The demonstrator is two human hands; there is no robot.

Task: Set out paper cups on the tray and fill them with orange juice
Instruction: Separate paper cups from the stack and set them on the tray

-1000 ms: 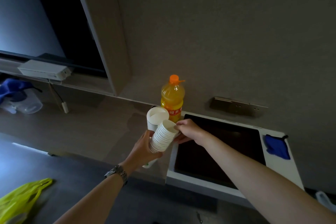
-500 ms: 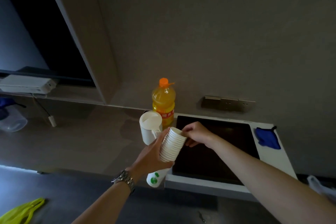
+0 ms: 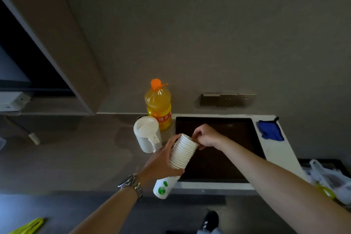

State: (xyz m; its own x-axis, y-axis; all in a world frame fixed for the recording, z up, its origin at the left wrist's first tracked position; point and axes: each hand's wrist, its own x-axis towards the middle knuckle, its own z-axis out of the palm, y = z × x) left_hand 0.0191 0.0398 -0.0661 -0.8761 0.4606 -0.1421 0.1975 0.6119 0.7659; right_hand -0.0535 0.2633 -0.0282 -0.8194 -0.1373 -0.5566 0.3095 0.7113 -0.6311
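Observation:
My left hand (image 3: 161, 161) grips a tilted stack of white paper cups (image 3: 182, 153) around its middle, the open end pointing up and right. The lowest cup with green marks (image 3: 164, 188) sticks out below the hand. My right hand (image 3: 206, 136) pinches the rim of the top cup. Both hands hover over the left part of the dark tray (image 3: 228, 157) with its white border. A capped bottle of orange juice (image 3: 158, 104) stands upright against the wall, just left of the tray.
A white kettle (image 3: 147, 134) stands on the grey counter beside the bottle. A blue cloth (image 3: 269, 130) lies on the tray's white right border. Plastic bags (image 3: 330, 178) sit at the far right. A wall socket plate (image 3: 228, 99) is above the tray.
The view has shifted right, and the cup stack has tilted more toward the tray. My right hand stays on the top rim.

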